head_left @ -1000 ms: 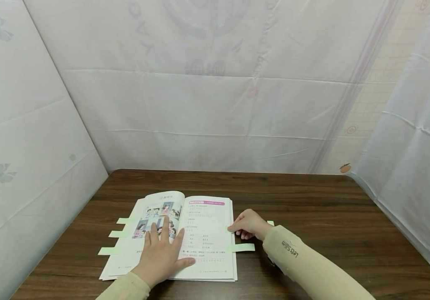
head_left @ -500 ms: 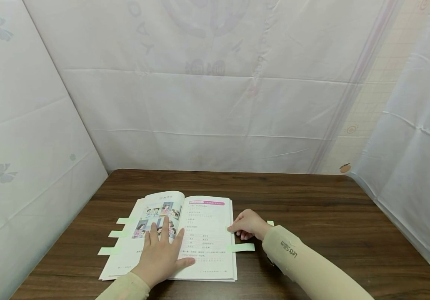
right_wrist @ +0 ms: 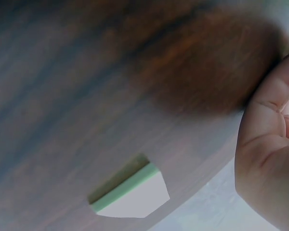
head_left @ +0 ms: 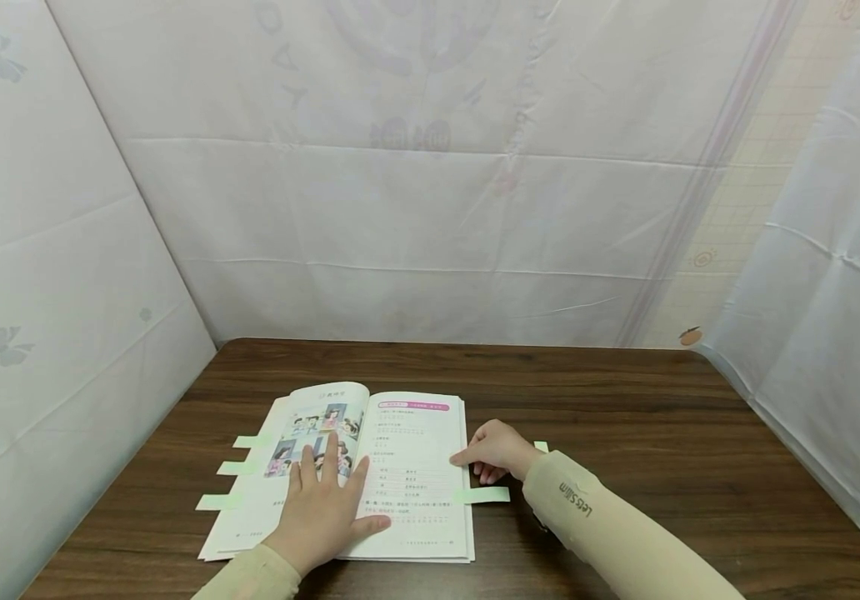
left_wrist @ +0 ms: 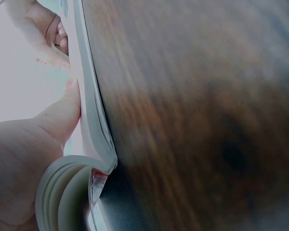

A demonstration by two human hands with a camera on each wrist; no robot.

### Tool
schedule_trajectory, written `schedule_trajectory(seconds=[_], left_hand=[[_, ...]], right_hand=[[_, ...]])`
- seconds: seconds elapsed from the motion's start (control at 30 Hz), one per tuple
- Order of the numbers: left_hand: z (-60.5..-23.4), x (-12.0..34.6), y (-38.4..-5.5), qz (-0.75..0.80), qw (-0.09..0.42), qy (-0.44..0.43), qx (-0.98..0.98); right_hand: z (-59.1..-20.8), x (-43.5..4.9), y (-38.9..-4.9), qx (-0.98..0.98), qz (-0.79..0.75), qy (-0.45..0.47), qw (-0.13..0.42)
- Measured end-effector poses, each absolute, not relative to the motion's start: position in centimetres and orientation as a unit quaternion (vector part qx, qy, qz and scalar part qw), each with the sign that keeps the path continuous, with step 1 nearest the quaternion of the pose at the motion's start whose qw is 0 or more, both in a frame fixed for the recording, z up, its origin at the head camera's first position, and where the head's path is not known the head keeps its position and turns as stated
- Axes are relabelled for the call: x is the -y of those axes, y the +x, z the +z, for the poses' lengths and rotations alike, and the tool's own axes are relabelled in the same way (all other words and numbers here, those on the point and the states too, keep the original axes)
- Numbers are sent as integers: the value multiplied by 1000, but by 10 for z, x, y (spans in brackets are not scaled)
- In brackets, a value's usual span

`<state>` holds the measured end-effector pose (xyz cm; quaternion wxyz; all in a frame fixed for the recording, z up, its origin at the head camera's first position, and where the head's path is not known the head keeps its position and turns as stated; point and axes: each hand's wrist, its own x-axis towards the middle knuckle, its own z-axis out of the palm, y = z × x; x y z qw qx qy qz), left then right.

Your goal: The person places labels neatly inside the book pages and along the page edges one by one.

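Left hand flat on book; right hand at its edge, pinch indeterminable. Judged step: tabbing; next calls for pressure.

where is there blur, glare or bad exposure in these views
Head view: evenly lit, but the open book's small print is soft; left wrist view: page beside the left hand overexposed, table blurred; right wrist view: table blurred and dim, pale green pad's top washed out.

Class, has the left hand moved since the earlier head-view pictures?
No: judged against the table, the left hand shows no shift, spread on the open book.
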<state>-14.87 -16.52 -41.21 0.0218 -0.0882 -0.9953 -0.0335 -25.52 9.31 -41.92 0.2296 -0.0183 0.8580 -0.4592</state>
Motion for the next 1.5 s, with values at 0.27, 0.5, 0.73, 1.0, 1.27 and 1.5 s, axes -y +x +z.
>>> schedule_trajectory(seconds=[0.27,0.5,0.73,1.0,1.27,1.5], left_hand=[[-413,167,-148,-38,28,-92,995],[-414,167,-148,-40,27,-92,995],[-412,166,-148,-40,23,-91,995],[-411,165,-148,-41,23,-92,995],[-412,166,-148,-40,25,-94,994],[-411,166,-147,-45,21,-90,995]], right_hand=[[-418,-89,-252,-871,-442,-16,214],[-418,-88,-251,-877,-433,-17,206],[-417,-88,-250,-880,-430,-15,204],[-418,-97,-253,-850,-468,-38,237],[-411,-107,-257,-846,-477,-23,236],[-399,-115,-260,-872,-446,-23,203]])
